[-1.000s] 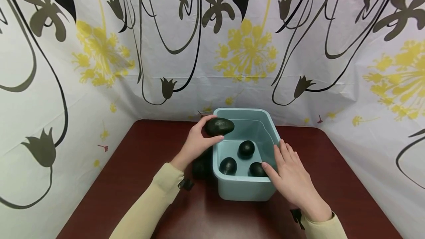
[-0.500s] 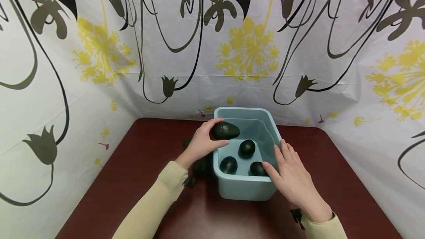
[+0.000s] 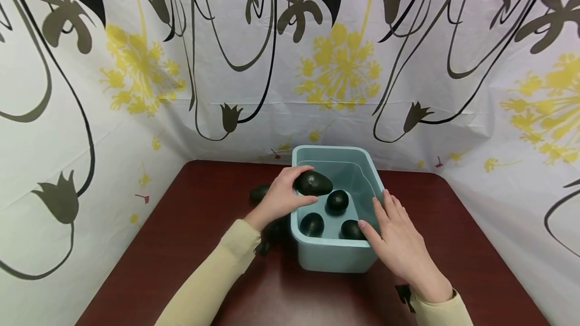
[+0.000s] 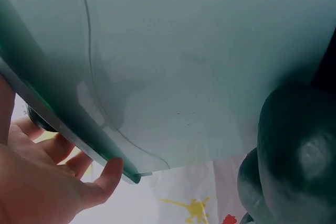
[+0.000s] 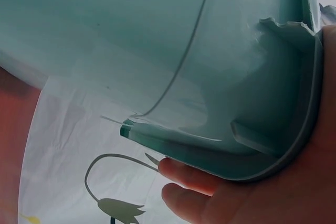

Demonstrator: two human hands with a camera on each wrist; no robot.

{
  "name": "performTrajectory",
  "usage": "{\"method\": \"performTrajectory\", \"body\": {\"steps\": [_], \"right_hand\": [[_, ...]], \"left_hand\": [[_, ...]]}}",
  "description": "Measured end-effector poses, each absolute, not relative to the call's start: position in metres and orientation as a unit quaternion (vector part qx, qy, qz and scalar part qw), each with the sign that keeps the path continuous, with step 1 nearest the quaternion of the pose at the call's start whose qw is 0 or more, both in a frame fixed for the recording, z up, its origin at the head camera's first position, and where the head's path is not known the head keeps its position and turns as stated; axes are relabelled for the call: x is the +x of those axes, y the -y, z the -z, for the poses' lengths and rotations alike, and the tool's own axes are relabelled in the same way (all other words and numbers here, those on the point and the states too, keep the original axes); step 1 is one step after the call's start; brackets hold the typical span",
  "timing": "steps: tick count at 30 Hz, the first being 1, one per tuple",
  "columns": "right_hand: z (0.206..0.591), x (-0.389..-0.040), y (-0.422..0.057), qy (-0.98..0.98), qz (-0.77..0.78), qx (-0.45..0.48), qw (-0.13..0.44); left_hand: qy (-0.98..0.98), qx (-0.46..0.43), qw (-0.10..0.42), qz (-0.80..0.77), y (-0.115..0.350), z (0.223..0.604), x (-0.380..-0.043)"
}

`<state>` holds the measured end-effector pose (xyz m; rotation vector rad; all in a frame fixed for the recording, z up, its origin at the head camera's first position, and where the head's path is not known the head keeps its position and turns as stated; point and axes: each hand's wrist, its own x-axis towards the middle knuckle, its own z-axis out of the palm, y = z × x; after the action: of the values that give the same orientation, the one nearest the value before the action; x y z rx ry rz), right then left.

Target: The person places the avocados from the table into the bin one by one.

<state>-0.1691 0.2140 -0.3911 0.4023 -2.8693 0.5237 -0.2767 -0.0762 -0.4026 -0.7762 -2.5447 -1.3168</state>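
My left hand (image 3: 282, 199) grips a dark green avocado (image 3: 313, 183) between thumb and fingers, over the left side of a light blue plastic bin (image 3: 333, 258). Three more avocados sit inside: one near the middle (image 3: 337, 201), one at the front left (image 3: 311, 224) and one at the front right (image 3: 352, 230), partly covered by my right thumb. My right hand (image 3: 399, 240) rests on the bin's right rim with its fingers extended. In the left wrist view, the rim hides most of the held avocado (image 4: 39, 120).
More avocados lie on the dark red table (image 3: 181, 235) left of the bin, one further back (image 3: 258, 193) and others (image 3: 275, 230) partly hidden by my left arm. They show close up in the left wrist view (image 4: 299, 150). A patterned cloth (image 3: 290, 89) hangs behind the table.
My left hand has moved right and slightly down with the avocado, further over the bin. An avocado on the table behind the hand has come into view. My right hand stays put.
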Motion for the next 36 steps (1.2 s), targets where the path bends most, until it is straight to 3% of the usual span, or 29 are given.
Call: {"method": "performTrajectory", "body": {"steps": [36], "right_hand": [[0.3916, -0.17, -0.2139, 0.971, -0.175, 0.132, 0.098]], "left_hand": [[0.85, -0.209, 0.028, 0.482, 0.0811, 0.4045, -0.271]]}}
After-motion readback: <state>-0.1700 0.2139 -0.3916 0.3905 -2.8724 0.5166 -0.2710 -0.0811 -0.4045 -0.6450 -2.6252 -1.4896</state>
